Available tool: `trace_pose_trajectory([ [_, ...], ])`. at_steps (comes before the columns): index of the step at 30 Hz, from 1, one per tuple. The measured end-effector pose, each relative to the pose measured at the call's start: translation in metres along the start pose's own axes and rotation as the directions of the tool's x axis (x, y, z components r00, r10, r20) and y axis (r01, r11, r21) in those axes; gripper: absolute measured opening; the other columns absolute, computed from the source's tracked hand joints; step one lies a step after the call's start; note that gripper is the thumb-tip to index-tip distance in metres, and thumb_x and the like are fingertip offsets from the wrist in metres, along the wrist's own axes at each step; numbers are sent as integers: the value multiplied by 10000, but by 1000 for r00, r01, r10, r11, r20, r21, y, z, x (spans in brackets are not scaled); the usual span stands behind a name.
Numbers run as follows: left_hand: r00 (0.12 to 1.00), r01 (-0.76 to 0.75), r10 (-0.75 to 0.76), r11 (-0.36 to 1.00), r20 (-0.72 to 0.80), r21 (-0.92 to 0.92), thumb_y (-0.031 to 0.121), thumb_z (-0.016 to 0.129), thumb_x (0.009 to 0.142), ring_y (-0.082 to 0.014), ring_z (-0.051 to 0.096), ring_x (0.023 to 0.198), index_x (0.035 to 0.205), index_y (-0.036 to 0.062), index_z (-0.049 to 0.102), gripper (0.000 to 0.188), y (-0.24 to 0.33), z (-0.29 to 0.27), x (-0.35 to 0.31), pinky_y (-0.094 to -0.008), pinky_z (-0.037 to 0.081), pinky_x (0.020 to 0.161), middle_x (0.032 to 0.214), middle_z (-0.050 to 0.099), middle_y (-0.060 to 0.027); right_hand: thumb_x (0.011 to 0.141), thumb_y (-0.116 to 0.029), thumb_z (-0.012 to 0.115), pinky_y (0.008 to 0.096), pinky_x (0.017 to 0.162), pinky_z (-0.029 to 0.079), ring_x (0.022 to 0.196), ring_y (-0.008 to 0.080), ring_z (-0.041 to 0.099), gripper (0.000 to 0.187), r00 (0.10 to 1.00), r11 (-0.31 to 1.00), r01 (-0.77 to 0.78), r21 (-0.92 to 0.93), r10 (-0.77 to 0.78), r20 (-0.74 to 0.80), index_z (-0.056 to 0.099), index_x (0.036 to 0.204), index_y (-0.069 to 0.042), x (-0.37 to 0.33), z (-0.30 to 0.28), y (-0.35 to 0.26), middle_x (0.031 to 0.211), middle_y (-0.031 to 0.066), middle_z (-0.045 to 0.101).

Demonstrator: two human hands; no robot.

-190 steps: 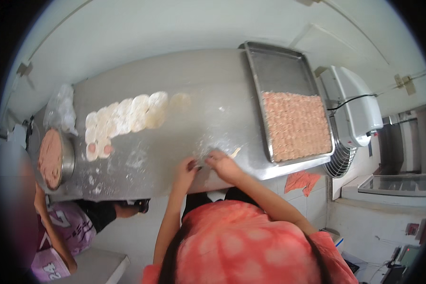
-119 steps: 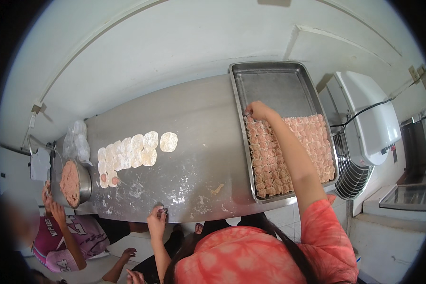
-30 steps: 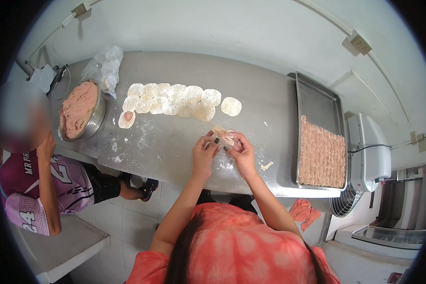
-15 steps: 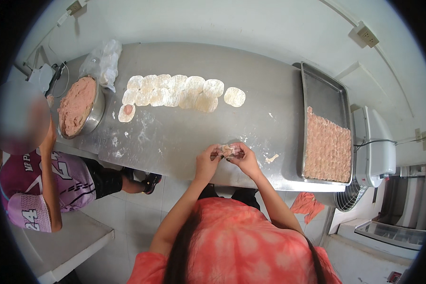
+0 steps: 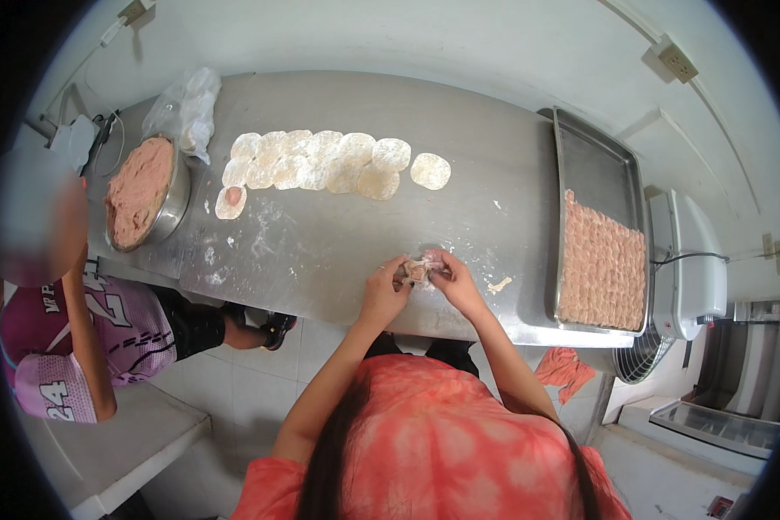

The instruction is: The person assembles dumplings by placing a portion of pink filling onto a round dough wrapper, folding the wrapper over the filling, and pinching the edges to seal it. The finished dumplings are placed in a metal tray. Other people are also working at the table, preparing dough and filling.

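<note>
At floured steel table (image 5: 338,251) by white wall | both hands (image 5: 420,279) pinch dumpling (image 5: 417,270) | tray (image 5: 600,169) right

Bright, even light, soft shadows; fisheye bending and dark vignette at the rim.

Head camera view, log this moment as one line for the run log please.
left hand + right hand: pinching dumpling | wrappers: rowed on table | tray: partly filled | filling bowl: far left

Single head-worn fisheye view, looking steeply down, steel table (image 5: 338,251) near and centred, edges bending at rim
</note>
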State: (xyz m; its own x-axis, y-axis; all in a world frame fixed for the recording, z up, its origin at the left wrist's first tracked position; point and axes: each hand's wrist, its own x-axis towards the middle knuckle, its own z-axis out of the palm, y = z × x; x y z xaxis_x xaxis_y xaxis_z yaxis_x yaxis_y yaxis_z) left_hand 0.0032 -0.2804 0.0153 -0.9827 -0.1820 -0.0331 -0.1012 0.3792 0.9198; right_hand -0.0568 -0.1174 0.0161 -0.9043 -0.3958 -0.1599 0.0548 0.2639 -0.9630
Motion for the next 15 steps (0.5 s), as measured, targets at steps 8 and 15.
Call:
trace_pose_trajectory([
  [8,993,-116,116,993,37,-19,-20,652,684,-293,627,805,1100,54,581,428,-9,2,2,-354,517,714,975,601,-158,658,35,688,305,743,488,875,215,592,498,981,933,192,-304,-175,82,573,1135,-50,-8,2,-15,1023,91,580],
  [15,999,-28,23,977,24,212,113,683,746,-315,618,825,1027,56,603,297,13,-9,-8,-395,492,705,884,627,-143,670,44,677,305,661,498,727,233,615,351,993,943,118,-310,-115,31,633,1011,-26,-6,7,-16,892,102,608],
])
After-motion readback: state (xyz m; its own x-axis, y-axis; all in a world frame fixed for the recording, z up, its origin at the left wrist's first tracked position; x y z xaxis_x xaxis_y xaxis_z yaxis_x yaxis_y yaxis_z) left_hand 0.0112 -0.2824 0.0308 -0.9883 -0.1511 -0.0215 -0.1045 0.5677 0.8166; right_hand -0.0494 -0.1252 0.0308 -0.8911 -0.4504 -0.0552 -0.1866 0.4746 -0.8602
